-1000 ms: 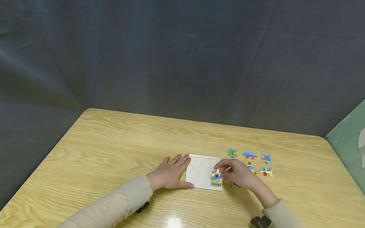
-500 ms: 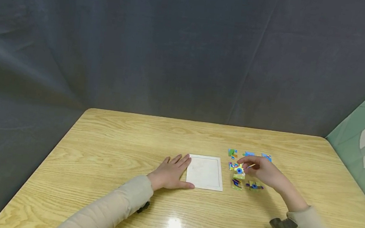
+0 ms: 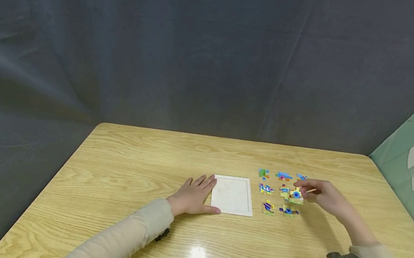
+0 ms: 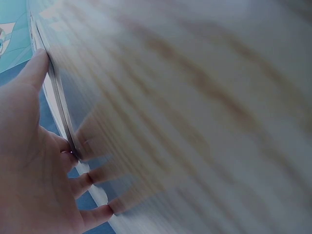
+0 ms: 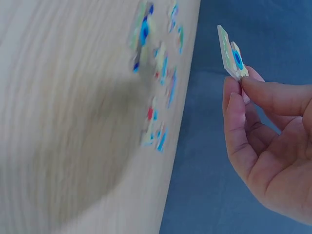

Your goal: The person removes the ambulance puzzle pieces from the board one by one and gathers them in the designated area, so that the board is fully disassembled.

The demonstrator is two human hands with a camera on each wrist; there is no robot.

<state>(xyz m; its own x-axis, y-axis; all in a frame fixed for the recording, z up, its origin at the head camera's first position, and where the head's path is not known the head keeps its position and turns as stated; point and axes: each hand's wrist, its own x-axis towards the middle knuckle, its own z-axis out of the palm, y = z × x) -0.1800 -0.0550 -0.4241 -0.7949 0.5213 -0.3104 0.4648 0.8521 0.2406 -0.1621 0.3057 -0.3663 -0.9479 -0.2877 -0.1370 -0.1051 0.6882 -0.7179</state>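
Between the thumb and fingertips of my right hand [image 3: 321, 195] is a jigsaw puzzle piece [image 5: 233, 57], yellow and green with a blue round shape. In the right wrist view it is held up off the table. Several other colourful puzzle pieces [image 3: 266, 189] lie spaced out in rows below and left of that hand. My left hand [image 3: 193, 197] rests spread at the left edge of a white square puzzle board [image 3: 232, 197], its thumb along the near corner. The left wrist view shows those fingers [image 4: 97, 214] outstretched against the board's edge and the table.
The pieces lie on a wood-grain table [image 3: 131, 167], to the right of the board. A dark curtain [image 3: 199, 61] hangs behind the table. A wall with a green leaf pattern [image 3: 409, 150] stands at the far right.
My right hand has carried the puzzle piece from above the board's right side rightward over the laid-out pieces. The left hand and board have stayed put.
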